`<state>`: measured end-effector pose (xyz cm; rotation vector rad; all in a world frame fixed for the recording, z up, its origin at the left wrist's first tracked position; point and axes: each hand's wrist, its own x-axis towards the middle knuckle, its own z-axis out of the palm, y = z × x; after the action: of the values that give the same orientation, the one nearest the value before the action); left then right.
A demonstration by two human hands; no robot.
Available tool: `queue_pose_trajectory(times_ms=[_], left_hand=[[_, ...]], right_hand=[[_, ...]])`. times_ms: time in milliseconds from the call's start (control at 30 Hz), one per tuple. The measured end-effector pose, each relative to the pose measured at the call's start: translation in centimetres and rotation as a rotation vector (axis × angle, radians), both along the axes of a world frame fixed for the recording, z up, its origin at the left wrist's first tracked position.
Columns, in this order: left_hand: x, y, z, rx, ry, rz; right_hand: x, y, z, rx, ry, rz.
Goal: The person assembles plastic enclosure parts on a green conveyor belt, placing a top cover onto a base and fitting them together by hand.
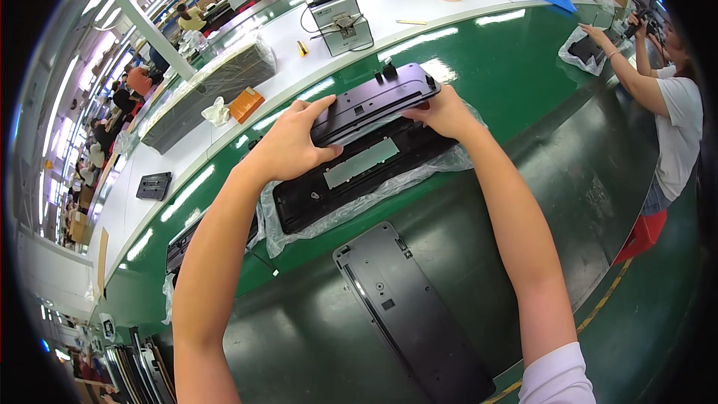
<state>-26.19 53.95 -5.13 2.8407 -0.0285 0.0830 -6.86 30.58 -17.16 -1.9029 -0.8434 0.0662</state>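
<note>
Left hand (288,146) and right hand (446,111) each hold one end of long black plastic housing (374,101), grip closed around its ends; long axis runs left-right between hands, raised just above matching black base (351,179) on clear bag (389,188) on green desk (516,67); flat grey panel (407,314) lies nearer body

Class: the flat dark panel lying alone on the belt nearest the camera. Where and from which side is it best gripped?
Probably by its long edges near the middle, from above. The panel lies flat on the belt, long and narrow, so a hold across its width should balance it; both long edges are open.
</note>
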Motion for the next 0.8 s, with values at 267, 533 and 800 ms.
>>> queue_pose_trajectory(times_ms=[267, 533, 800], left_hand=[[0.6, -0.9, -1.7, -0.023, 0.167, -0.008], [1.1, -3.4, -3.6, 0.082, 0.257, 0.011], [2.0, -7.0, -4.9, 0.233, 0.206, 0.053]], right_hand=[[1.3, -0.7, -2.3, 0.02, -0.419, -0.133], [3.2, -4.7, 0.9, -0.111, -0.025, -0.215], [2.9, -6.4, 2.5, -0.528, 0.075, -0.255]])
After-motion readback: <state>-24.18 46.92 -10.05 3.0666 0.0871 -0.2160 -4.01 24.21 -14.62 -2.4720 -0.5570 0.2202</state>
